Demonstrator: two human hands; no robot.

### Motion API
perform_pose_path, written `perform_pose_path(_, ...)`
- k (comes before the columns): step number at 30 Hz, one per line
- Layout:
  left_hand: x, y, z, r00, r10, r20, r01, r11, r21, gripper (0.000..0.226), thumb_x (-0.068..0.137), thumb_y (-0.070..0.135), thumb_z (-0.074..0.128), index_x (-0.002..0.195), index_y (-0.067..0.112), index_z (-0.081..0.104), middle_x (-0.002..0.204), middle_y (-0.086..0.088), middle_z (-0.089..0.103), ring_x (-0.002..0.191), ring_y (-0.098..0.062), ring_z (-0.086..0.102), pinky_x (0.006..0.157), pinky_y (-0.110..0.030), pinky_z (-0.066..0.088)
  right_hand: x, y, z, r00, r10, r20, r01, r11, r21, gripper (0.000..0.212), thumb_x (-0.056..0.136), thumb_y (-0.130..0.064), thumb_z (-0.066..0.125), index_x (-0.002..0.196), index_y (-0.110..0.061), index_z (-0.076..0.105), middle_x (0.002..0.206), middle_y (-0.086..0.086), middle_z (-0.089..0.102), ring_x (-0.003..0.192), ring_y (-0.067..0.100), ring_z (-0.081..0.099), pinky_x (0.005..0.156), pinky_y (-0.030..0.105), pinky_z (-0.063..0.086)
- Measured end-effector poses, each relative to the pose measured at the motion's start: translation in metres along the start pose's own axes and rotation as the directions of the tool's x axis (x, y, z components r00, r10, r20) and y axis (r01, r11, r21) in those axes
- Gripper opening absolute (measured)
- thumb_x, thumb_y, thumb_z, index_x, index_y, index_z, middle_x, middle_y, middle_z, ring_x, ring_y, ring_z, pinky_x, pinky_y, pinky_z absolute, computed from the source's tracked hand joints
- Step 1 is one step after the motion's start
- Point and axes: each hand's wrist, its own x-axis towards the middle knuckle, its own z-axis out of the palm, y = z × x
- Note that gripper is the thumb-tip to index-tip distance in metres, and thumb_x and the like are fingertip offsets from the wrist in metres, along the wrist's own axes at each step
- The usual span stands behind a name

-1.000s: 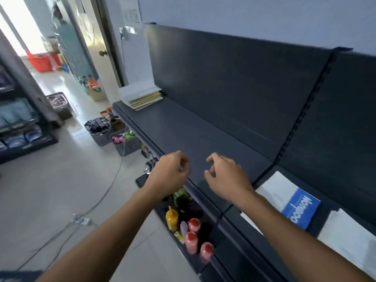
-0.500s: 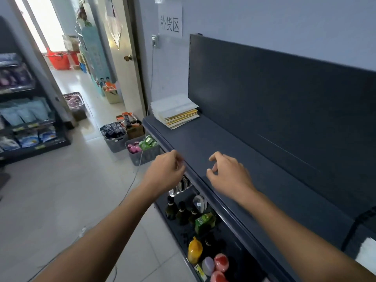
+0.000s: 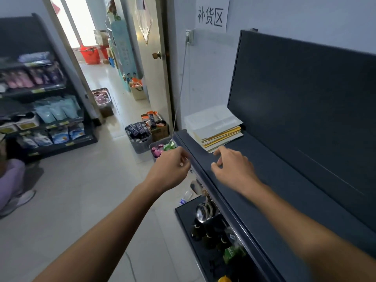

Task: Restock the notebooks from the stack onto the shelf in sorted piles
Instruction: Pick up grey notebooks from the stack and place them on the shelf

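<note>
1. One stack of notebooks, at the far end of the one shelf.
2. Two hands: left hand, right hand.
3. Three grey baskets, left.
4. One paper sign, far.

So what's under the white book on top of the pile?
Under the white book, yellow-edged notebooks lie stacked on the dark shelf. Their covers are hidden.

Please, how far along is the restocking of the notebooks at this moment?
Done: no sorted pile shows on the shelf in this view.
In hand: nothing yet. The right hand reaches toward the stack of notebooks, fingers close to its front edge. The left hand is curled by the shelf's front rail and holds nothing visible.
Left: take notebooks from the stack, which looks several thick, and sort them into piles.
</note>
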Motion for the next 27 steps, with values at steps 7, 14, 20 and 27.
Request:
perform_pose_path(7,0.073,-0.048,-0.008,0.999,0.033,0.035,-0.032,0.999,-0.024,0.020,0.097,0.029,0.056,0.112,0.020,0.066,0.102,0.007,0.067,0.095,-0.011,0.063,0.084,-0.035,0.056,0.072,-0.021,0.019,0.998,0.063,-0.008,-0.064,0.998,-0.020,0.025,0.093,-0.036,0.058,0.117,-0.029,0.054,0.103,-0.009,0.063,0.087,0.019,0.058,0.071,0.033,0.042)
perform_pose_path(14,0.150,-0.081,-0.012,0.971,0.195,0.135,-0.186,0.979,-0.077,0.023,0.097,0.033,0.054,0.114,0.022,0.065,0.105,0.006,0.068,0.095,-0.011,0.064,0.086,-0.034,0.055,0.121,-0.039,0.035,0.950,0.300,-0.087,-0.304,0.952,-0.036,0.029,0.093,-0.035,0.055,0.122,-0.028,0.054,0.108,-0.009,0.065,0.090,0.019,0.058,0.072,0.032,0.043)
perform_pose_path(20,0.201,-0.099,-0.018,0.900,0.374,0.226,-0.362,0.927,-0.094,0.022,0.098,0.031,0.052,0.113,0.020,0.064,0.104,0.004,0.067,0.094,-0.014,0.063,0.085,-0.032,0.052,0.135,-0.058,0.053,0.877,0.465,-0.125,-0.465,0.885,0.027,0.030,0.090,-0.030,0.054,0.120,-0.022,0.055,0.103,-0.004,0.065,0.092,0.022,0.059,0.070,0.034,0.048)
perform_pose_path(27,0.256,-0.089,-0.007,0.832,0.471,0.292,-0.440,0.882,-0.168,0.016,0.099,0.032,0.052,0.104,0.023,0.064,0.101,0.007,0.067,0.085,-0.012,0.063,0.080,-0.035,0.054,0.153,-0.044,0.049,0.773,0.608,-0.180,-0.606,0.792,0.074,0.031,0.092,-0.033,0.055,0.122,-0.026,0.056,0.108,-0.007,0.067,0.097,0.020,0.062,0.079,0.035,0.050)
